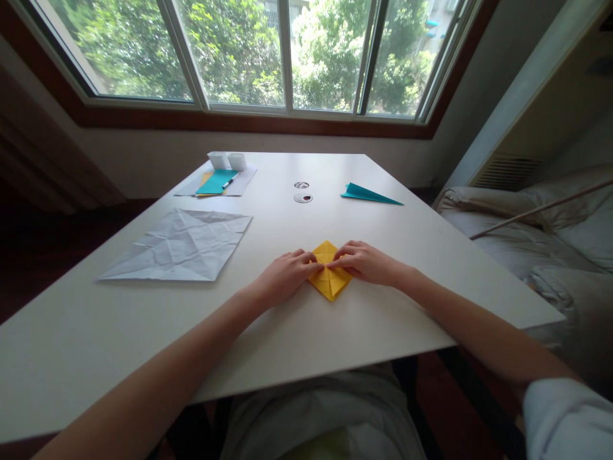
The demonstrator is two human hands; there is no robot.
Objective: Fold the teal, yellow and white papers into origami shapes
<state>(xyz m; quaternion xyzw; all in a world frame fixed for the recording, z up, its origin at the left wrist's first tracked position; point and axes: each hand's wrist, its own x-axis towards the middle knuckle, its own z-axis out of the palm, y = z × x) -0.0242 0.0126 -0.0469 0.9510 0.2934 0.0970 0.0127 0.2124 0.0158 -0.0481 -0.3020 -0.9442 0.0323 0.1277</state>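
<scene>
A small folded yellow paper [328, 281] lies flat on the white table [297, 345], shaped like a diamond with creases. My left hand [286, 276] presses on its left edge with the fingertips. My right hand [366, 262] presses on its right edge, fingers bent over the fold. The fingertips of both hands nearly meet over the paper's upper middle. Part of the paper is hidden under the fingers.
A creased white sheet [182, 246] lies at the left. A teal folded paper plane [368, 194] sits far right. At the back left are teal and yellow sheets [215, 182] with a pen and two white boxes [227, 160]. Two round marks [302, 197] sit mid-table. A bed [541, 236] stands right.
</scene>
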